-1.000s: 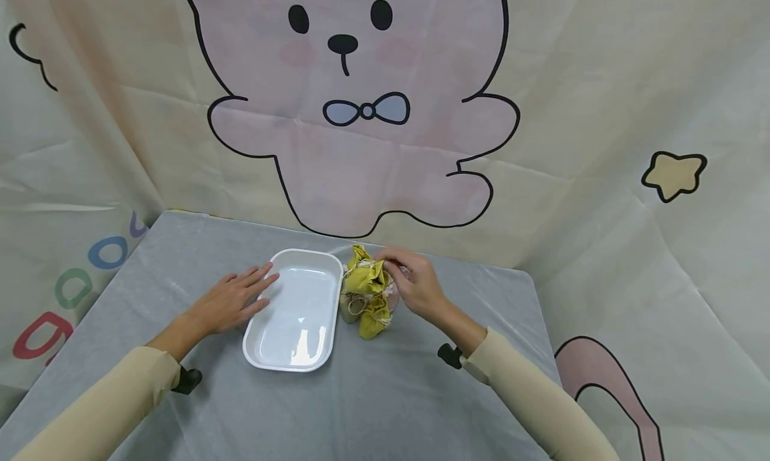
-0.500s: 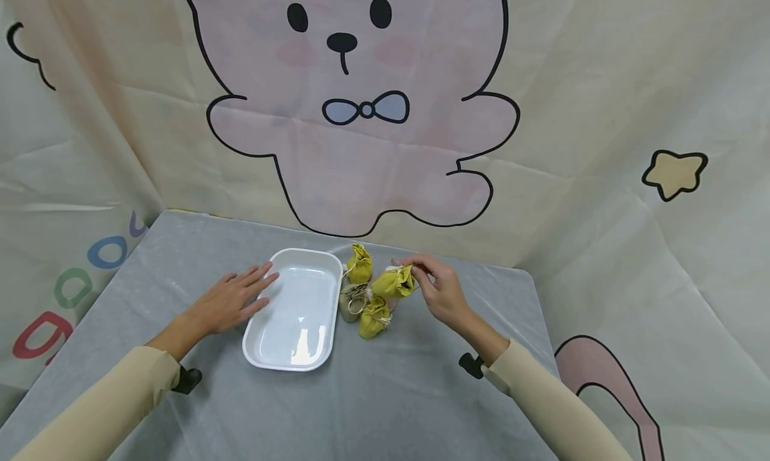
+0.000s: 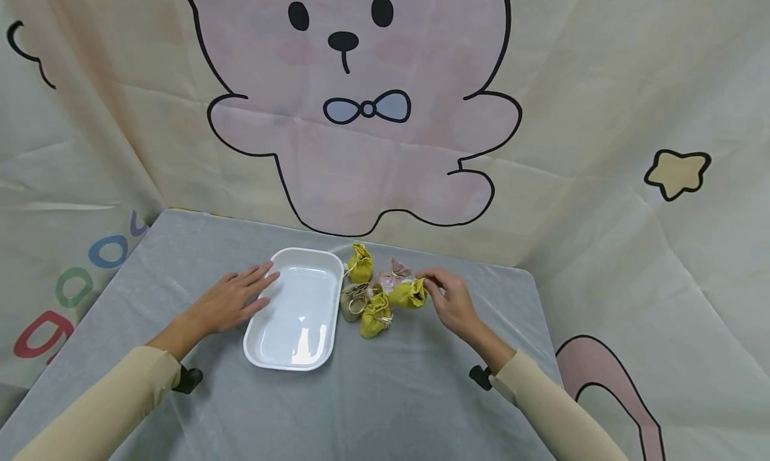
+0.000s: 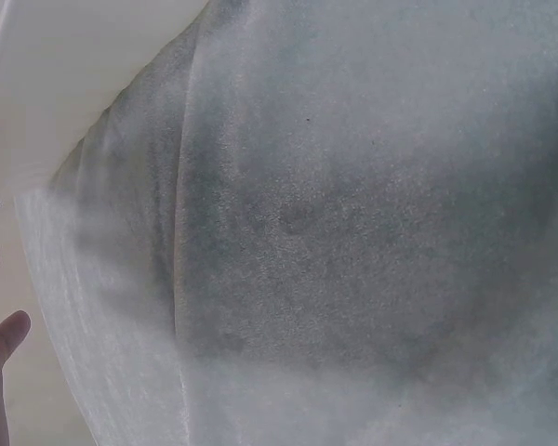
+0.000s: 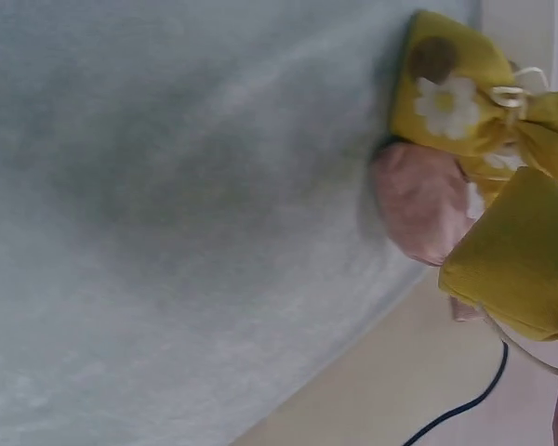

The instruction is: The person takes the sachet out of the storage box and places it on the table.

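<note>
My right hand pinches the end of a yellow drawstring pouch between thumb and fingers. In the right wrist view that same yellow pouch hangs over a pink pouch and a yellow one with a white flower. Beside the held pouch, the head view shows a pink pouch, a yellow pouch behind, a yellow pouch in front and a beige-grey pouch. My left hand, fingers straight, rests at the left rim of a white tray.
The tray holds nothing and stands just left of the pouches on a grey cloth-covered table. A cream cloth backdrop with a printed pink bear rises behind the table's far edge.
My right hand has drawn the yellow pouch to the right and slightly down, off the other pouches, uncovering the pink one. The left hand and tray have stayed put.
</note>
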The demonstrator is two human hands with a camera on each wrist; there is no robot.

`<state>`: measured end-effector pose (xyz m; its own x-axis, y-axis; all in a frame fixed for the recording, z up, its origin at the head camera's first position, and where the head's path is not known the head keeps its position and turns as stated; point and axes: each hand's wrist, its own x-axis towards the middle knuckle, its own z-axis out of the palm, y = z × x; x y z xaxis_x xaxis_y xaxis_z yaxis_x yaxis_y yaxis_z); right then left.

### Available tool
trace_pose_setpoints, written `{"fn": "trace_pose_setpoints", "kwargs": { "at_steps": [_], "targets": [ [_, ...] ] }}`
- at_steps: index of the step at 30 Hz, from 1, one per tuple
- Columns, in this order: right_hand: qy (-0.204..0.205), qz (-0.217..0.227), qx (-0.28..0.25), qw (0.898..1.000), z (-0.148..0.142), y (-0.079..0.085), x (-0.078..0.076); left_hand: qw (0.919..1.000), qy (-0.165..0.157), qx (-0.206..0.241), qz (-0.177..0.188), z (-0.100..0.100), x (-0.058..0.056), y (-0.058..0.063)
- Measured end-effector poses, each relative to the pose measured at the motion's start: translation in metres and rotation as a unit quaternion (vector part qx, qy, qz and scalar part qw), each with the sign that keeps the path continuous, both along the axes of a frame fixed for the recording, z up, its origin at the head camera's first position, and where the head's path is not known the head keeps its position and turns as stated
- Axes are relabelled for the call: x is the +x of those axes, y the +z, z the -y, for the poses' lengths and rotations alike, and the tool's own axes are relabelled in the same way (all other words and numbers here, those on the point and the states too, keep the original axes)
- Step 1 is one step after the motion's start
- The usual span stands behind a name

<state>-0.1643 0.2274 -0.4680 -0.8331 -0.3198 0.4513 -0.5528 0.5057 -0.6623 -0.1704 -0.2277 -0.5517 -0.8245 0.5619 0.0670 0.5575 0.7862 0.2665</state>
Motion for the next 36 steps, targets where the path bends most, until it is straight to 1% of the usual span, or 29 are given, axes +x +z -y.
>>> {"fn": "trace_pose_setpoints", "kwargs": {
  "at_steps": [10,14,21,26,33,36],
  "targets": [
    [-0.017,0.040,0.033,0.998,-0.015,-0.027,0.007,1.0000,0.002,0.005,-0.001,-0.001,0.002,0.001],
    [-0.028,0.060,0.046,0.997,-0.016,-0.034,0.009,1.0000,0.003,0.004,0.003,-0.002,0.002,0.002],
    [-0.031,0.091,0.090,0.991,-0.017,-0.046,0.014,0.9999,0.006,0.003,0.013,-0.003,0.003,0.002],
    [-0.030,0.110,0.097,0.989,-0.018,-0.046,0.014,0.9998,0.007,0.000,0.017,-0.002,0.003,0.003],
    [0.004,0.124,0.089,0.988,-0.018,-0.042,0.017,0.9996,0.008,-0.012,0.025,-0.001,0.001,0.004],
    [0.006,0.133,0.085,0.987,-0.020,-0.039,0.016,0.9995,0.010,-0.016,0.027,-0.002,0.000,0.006]
  ]
}}
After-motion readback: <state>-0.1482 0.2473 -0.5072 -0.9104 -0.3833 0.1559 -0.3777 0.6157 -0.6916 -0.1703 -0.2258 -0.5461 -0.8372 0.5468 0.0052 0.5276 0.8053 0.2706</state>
